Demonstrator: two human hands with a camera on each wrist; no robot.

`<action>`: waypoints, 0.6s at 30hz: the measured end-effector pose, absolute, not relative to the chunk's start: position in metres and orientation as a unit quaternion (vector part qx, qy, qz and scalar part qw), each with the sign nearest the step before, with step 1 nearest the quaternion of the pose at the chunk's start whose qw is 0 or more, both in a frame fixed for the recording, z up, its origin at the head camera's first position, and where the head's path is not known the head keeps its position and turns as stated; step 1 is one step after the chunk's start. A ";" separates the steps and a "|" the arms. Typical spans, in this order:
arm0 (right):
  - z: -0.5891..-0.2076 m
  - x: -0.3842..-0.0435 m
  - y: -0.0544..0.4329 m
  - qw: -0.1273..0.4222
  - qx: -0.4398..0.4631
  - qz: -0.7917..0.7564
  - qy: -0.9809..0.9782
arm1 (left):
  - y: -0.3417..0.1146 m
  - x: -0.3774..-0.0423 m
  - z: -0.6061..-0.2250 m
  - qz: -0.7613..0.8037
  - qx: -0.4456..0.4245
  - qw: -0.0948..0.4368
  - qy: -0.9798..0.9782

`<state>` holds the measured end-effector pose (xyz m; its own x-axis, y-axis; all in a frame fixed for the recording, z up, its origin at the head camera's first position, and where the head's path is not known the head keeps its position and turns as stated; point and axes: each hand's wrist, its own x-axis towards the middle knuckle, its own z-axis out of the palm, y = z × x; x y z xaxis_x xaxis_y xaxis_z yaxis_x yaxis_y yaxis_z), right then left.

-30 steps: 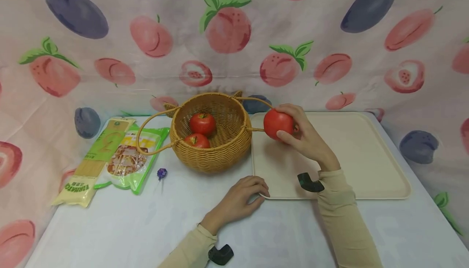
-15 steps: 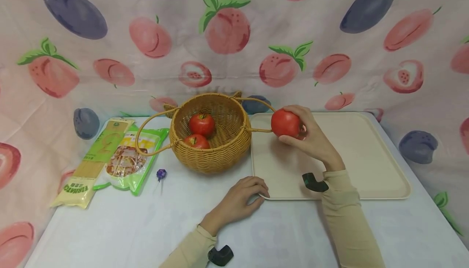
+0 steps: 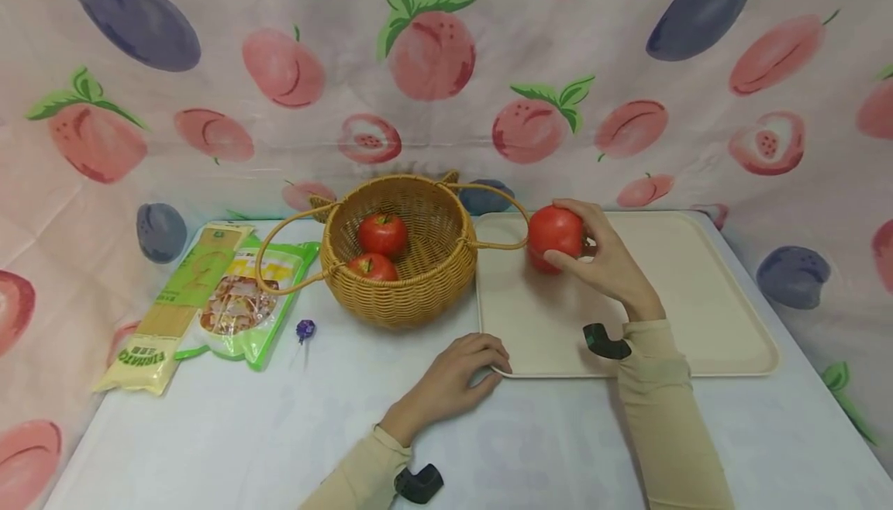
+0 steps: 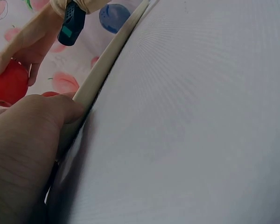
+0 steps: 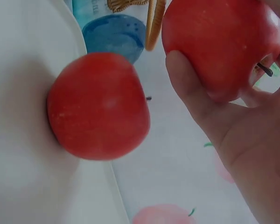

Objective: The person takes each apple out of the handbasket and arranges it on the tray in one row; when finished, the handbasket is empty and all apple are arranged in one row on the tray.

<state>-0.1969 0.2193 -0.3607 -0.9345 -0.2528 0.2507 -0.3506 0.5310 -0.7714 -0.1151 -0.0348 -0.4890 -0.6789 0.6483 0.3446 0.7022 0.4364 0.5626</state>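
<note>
Over tray [image 3: 698, 301]: R fingers [image 3: 586, 213] grip apple [image 3: 553, 229], 2nd apple [image 5: 100, 107] below; L fingers [image 3: 491, 346] on rim [image 3: 593, 376]; basket [image 3: 401, 304] nr.

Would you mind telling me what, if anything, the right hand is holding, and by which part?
The right hand holds a red apple by its sides, stem end toward the palm.

Apples [image 3: 383, 235] in basket [image 3: 401, 302], tray [image 3: 705, 293] right, packets [image 3: 240, 304] left

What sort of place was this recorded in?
Probably a staged tabletop recording set-up rather than a working kitchen: a fruit-print cloth backdrop rises behind the white-covered table, and the person has dark wrist-worn devices on both arms.
</note>
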 end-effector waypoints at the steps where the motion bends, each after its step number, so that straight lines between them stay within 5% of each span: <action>1: -0.362 -0.197 0.220 0.056 0.172 0.451 -0.874 | -0.035 -0.115 -0.489 -0.351 -0.399 0.040 -0.846; 18: -0.366 -0.199 0.240 0.072 0.109 0.458 -0.880 | -0.034 -0.116 -0.487 -0.339 -0.403 0.044 -0.849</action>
<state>-0.1992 0.2404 -0.3657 -0.9659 -0.1260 0.2261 -0.2575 0.5576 -0.7892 -0.1159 -0.0342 -0.4870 -0.6717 0.6537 0.3485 0.7139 0.4457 0.5400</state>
